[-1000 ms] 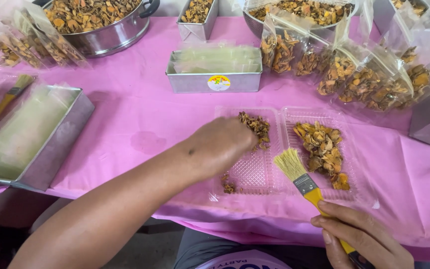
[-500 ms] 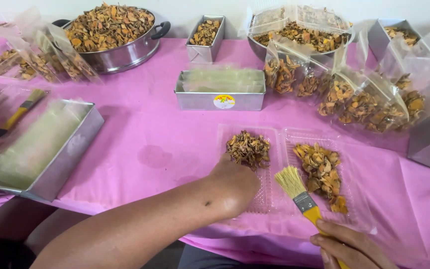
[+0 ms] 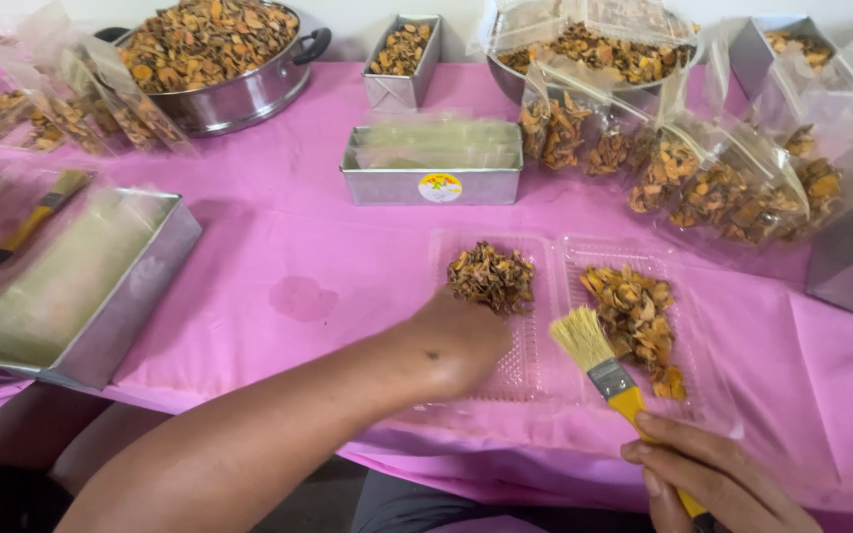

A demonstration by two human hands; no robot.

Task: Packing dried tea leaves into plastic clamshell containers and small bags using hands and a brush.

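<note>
The left hand (image 3: pixel 456 341) has slid down and toward the lower middle of the frame over the past second. A second ago it covered the near end of the left well of the clear, two-welled plastic clamshell tray (image 3: pixel 535 380), right against the small heap of dried orange-brown slices (image 3: pixel 492 277). Now that heap lies fully uncovered just above the knuckles. The hand's fingers are curled under on the tray's near part; whether they pinch anything cannot be told from this angle.

The right hand (image 3: pixel 708 486), at the lower right, has its fingers closed around the yellow handle of a flat paintbrush with pale bristles (image 3: pixel 599 360). The brush has barely moved: its bristles stand over the ridge between the two wells, just beside the larger, looser pile of dried slices (image 3: pixel 636 316) in the right well.

So the left heap now sits gathered at the far end of its well, with bare plastic between it and the hand.

Around the tray on the pink-covered counter (image 3: pixel 278 247) are a rectangular metal tin of folded clear bags (image 3: pixel 432 163), a metal pot heaped with dried slices (image 3: pixel 211 54) at upper left, and filled clear bags (image 3: pixel 713 183) at upper right.
</note>
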